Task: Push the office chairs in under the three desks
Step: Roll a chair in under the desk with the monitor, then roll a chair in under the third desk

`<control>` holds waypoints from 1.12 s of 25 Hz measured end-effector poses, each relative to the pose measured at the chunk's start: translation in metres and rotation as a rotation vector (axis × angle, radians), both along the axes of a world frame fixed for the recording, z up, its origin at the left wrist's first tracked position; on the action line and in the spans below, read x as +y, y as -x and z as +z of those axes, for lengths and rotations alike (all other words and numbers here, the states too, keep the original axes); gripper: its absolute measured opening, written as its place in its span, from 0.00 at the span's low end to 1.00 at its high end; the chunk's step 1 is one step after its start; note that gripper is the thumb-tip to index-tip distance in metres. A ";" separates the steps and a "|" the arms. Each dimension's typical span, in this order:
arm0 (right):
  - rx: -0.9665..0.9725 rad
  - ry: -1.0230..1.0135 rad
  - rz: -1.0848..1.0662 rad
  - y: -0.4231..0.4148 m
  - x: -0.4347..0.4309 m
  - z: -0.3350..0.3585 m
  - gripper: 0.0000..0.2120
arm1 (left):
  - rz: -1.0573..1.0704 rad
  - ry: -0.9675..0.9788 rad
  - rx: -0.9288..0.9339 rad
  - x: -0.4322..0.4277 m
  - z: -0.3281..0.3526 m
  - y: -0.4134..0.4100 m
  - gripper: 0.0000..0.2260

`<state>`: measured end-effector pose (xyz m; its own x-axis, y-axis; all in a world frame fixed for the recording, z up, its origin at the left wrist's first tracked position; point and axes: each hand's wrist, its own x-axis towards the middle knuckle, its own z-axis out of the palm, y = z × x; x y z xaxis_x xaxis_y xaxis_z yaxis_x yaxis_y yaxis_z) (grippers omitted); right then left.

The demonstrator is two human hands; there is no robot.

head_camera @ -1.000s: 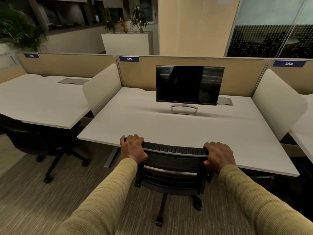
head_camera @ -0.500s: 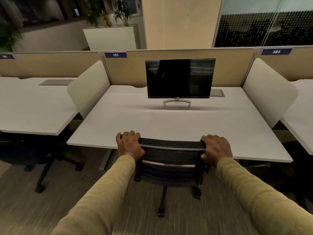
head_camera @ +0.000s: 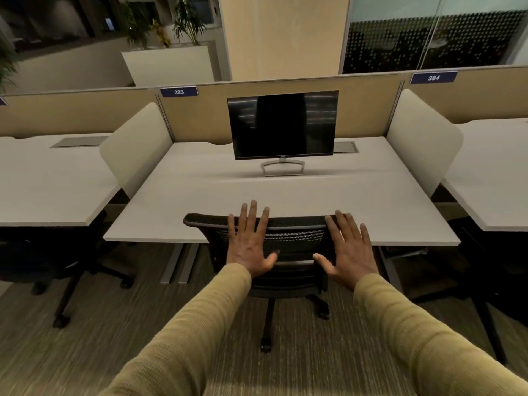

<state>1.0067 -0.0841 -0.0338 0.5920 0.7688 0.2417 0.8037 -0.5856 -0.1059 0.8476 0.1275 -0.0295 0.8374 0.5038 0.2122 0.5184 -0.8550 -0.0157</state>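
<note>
- Grey striped carpet (head_camera: 85,352) runs beneath three desks.
- A dark office chair (head_camera: 43,267) sits tucked under the left white desk (head_camera: 43,190).
- A black mesh-backed office chair (head_camera: 297,235) stands at the near edge of the middle white desk (head_camera: 200,201), with its seat beneath. A black flat monitor (head_camera: 283,124) stands at the far edge.
- The left hand (head_camera: 250,247) and right hand (head_camera: 350,252) are spread flat, fingers straight, at the backrest. Whether they touch it is unclear.
- The right white desk (head_camera: 491,181) stands alongside.

The office chair (head_camera: 288,241) back is black mesh, matt. The counter (head_camera: 217,201) top looks smooth, pale and matt. The monitor (head_camera: 283,125) screen is glossy, on a brushed-metal stand (head_camera: 281,168). The sleeves (head_camera: 200,332) are ribbed knit cloth; the floor (head_camera: 100,347) is streaked carpet.
</note>
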 end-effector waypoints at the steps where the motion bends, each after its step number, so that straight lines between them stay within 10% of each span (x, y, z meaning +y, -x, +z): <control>1: 0.004 0.012 0.011 0.003 -0.016 -0.003 0.47 | -0.047 -0.008 -0.026 -0.026 -0.006 -0.007 0.54; 28: -0.003 0.198 -0.107 -0.267 -0.390 0.009 0.42 | -0.319 0.128 0.112 -0.413 -0.056 -0.357 0.49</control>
<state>1.2741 -0.4743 -0.0245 0.6720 0.7345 0.0944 0.7362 -0.6764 0.0217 1.2047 -0.2855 -0.0853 0.9712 0.2301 0.0626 0.2264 -0.9721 0.0607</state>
